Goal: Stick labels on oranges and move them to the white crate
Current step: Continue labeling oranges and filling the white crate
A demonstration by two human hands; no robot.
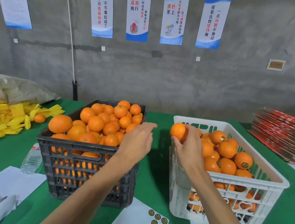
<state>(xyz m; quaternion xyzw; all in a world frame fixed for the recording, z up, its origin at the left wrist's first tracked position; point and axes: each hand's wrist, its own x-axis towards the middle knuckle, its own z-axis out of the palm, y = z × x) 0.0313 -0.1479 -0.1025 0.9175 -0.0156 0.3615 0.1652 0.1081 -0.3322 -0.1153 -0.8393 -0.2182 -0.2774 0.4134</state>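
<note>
Gripping an orange (177,131) in my right hand (190,143), I hold it over the white crate's (269,167) far-left corner; the drop spot lies just right. My left hand (137,141) hangs relaxed, empty, over the black crate (86,160).

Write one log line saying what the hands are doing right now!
right hand: holds orange at white crate rim | left hand: open, over black crate | label sheet: on table, near edge
</note>
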